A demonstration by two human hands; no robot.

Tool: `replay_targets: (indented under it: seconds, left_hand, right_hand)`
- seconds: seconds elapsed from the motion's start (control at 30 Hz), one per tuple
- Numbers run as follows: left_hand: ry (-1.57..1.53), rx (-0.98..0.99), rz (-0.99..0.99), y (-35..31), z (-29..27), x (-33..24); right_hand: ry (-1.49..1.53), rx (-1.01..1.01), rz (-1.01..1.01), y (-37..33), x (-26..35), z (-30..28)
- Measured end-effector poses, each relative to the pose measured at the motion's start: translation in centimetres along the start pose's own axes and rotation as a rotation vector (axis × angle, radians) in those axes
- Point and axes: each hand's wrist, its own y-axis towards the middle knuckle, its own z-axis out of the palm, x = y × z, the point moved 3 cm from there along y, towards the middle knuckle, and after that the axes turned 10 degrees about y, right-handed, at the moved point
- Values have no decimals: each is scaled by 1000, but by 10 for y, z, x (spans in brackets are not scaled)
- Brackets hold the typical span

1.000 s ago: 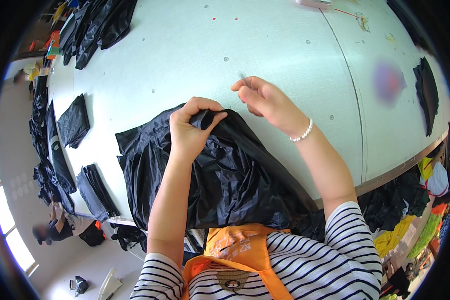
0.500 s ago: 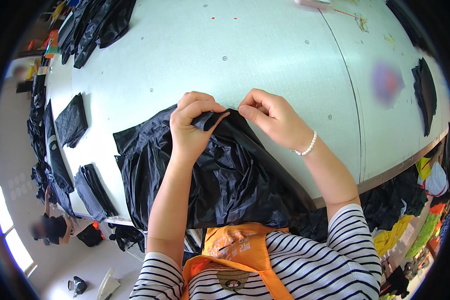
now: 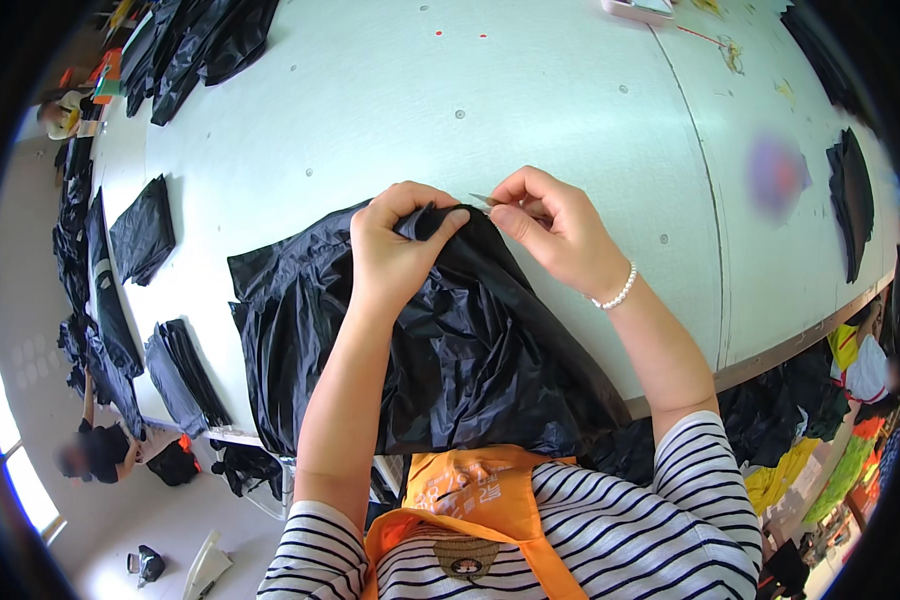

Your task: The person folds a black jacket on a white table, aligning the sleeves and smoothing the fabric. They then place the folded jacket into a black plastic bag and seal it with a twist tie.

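Note:
A shiny black garment, crumpled and thin, lies over the near edge of the table and hangs toward me. My left hand pinches a folded part of its upper edge between thumb and fingers. Just right of that fold, my right hand is closed round thread snips, of which only slim pointed metal blades show; the handle is mostly hidden in my fingers. The blade tips are close to the garment's edge, and I cannot tell whether they touch it.
Folded black pieces and a dark stack lie on the pale table at left. More black fabric is at the far left, another stack at the right. A pink tray sits at the far edge. Another person stands at left.
The snips' blades now show out of my right fingers, which have drawn slightly up from the fabric edge. My left thumb now lies over the fold.

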Motion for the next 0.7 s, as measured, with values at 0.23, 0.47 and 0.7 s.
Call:
replay_targets:
  seconds: [0.23, 0.47, 0.7]
  left_hand:
    - [-172, 55, -228, -1, 1, -2]
    - [-209, 36, -236, -4, 2, 0]
    - [-193, -7, -151, -15, 0, 7]
  right_hand:
    - [-170, -48, -134, -1, 1, 3]
    - [-118, -49, -104, -1, -4, 6]
    - [81, -81, -3, -10, -23, 18]
